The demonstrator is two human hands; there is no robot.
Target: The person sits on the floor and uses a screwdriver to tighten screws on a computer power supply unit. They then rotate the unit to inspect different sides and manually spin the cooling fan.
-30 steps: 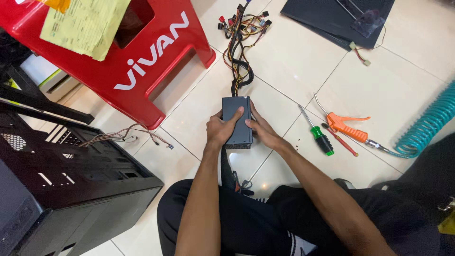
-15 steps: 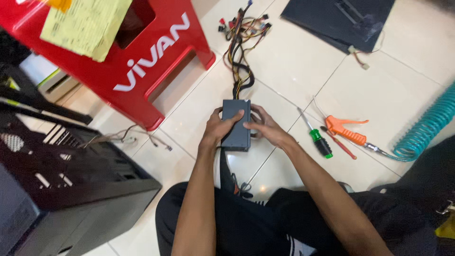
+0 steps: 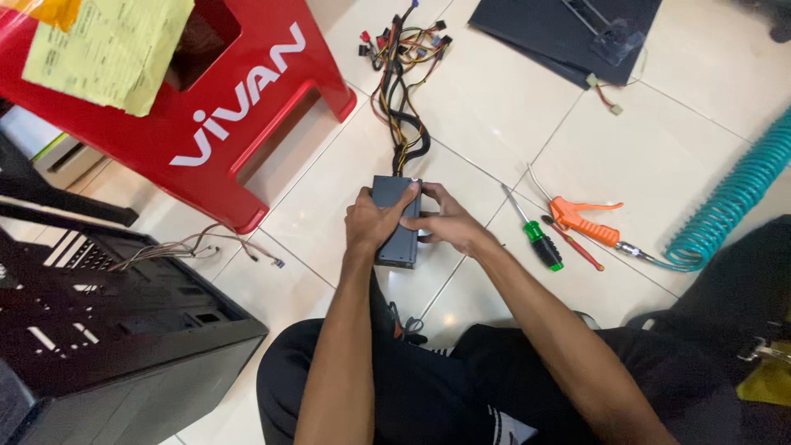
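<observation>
Our left hand (image 3: pixel 372 224) and right hand (image 3: pixel 445 228) clamp the grey power supply box (image 3: pixel 397 222) from either side, just above the floor (image 3: pixel 494 115). Its long axis runs straight away from us, cable bundle (image 3: pixel 402 91) trailing off the far end. A green-handled screwdriver (image 3: pixel 535 232) lies nearer our right hand.

- The power supply box (image 3: pixel 397 221) stands on the floor tiles (image 3: pixel 494 107) before my legs, my left hand (image 3: pixel 372 221) on its left side, my right hand (image 3: pixel 445 227) on its right.
- Its cable bundle (image 3: pixel 404 82) runs away from the far end of the box.
- The stool (image 3: pixel 189 107) stands to the far left, with papers (image 3: pixel 107 49) on top.
- The computer case (image 3: pixel 99 330) lies near left, below the stool.
- The screwdriver (image 3: pixel 535 235) lies just right of my right hand, the air blow gun (image 3: pixel 585 222) beside it, and the coiled hose (image 3: pixel 733 206) further right.
- The flat panel (image 3: pixel 568 33) lies at the far right.
</observation>
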